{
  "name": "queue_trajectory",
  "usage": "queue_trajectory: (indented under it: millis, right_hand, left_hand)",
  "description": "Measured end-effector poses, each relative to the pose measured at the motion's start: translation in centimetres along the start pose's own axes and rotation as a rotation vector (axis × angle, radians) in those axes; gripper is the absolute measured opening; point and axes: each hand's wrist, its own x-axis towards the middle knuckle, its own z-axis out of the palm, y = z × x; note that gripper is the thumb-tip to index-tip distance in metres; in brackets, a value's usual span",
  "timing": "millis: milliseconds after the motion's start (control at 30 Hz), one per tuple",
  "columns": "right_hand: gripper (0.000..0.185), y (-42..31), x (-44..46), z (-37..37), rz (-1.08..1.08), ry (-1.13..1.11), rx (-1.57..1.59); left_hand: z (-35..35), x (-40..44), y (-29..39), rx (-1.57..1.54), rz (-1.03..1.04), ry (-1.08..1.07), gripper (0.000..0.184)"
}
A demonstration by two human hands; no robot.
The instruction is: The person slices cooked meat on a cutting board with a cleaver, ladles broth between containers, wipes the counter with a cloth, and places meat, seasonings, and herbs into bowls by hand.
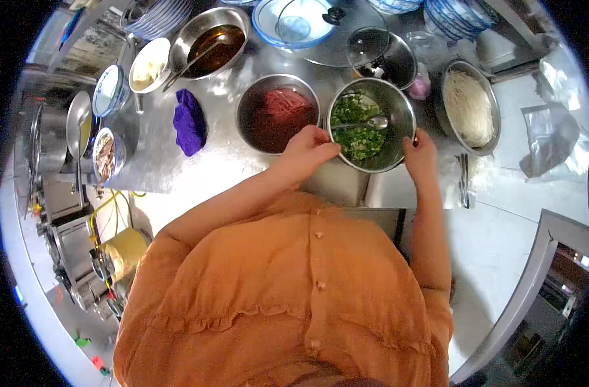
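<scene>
A steel bowl [398,151] of chopped greens [362,145] is between my two hands, with a metal spoon [374,122] lying in it. My left hand [307,153] grips its left rim, thumb and fingers closed there. On the right side my right hand [421,157] holds the rim with bent fingers. Just left of this bowl stands a second steel bowl [246,132] with pink strips of meat [287,104] in reddish liquid. Behind the greens, a pot [405,61] with dark contents sits partly under a glass lid [333,51].
A bowl of dark liquid [215,51] with a ladle, a purple cloth [189,122] and small bowls stand to the left. White noodles [469,108] fill a basin at right. Stacked blue-white bowls line the back. Metal tongs [463,180] lie near the front right edge.
</scene>
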Motion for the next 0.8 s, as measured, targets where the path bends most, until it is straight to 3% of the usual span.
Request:
queue_trajectory:
  millis: [100,267,367,467,567,600,667,800]
  right_hand:
    - [0.025,0.3,0.1,-0.5,-0.029,-0.022,-0.063]
    - [0.022,-1.3,-0.5,-1.3,-0.073,0.036,-0.020]
    - [0.024,-0.9,-0.1,-1.2,-0.108,0.081,-0.067]
    - [0.023,-3.2,-1.0,-2.1,-0.061,0.071,-0.054]
    - [0.023,-4.4,-1.9,-2.4,-0.046,0.091,0.024]
    - [0.024,-4.7,-2.0,-2.5,-0.028,0.085,0.031]
    - [0.024,-4.1,-1.9,-2.0,-0.117,0.145,0.049]
    - [0.029,-4.2,-2.5,-1.8,-0.085,0.121,0.123]
  left_hand:
    - [0.3,0.1,-0.2,-0.222,-0.041,0.019,0.034]
    - [-0.8,0.7,-0.3,-0.272,-0.058,-0.134,0.028]
    - [-0.7,1.6,-0.3,0.101,0.071,-0.063,0.024]
    - [-1.2,3.7,-2.0,0.573,0.371,0.163,0.023]
    - [-1.5,2.7,0.6,0.514,0.306,0.121,0.023]
    - [-1.4,3.0,0.5,0.542,0.375,0.166,0.021]
    - [-1.2,2.7,1.2,0.488,0.275,0.160,0.021]
    - [-1.1,3.1,2.3,0.350,0.153,0.152,0.019]
